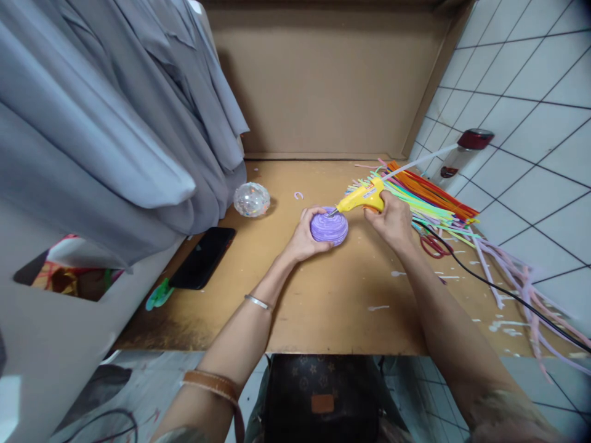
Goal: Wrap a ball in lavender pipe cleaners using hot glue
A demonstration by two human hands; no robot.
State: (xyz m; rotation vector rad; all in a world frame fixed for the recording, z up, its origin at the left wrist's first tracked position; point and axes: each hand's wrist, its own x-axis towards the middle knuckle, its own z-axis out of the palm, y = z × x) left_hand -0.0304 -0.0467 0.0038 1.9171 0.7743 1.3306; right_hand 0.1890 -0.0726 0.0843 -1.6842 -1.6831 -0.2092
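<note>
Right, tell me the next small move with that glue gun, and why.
Probably a light squeeze of the trigger while the left hand steadies the purple ball. The right hand holds the yellow glue gun with its nozzle right at the top of the ball, so glue would land there.

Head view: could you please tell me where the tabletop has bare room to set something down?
The widest bare patch of the wooden tabletop lies near its front edge, between the two forearms. Another lies at the back, between the clear ball and the cardboard wall. The right side is crowded with pipe cleaners, scissors and the glue gun's cord.
</note>
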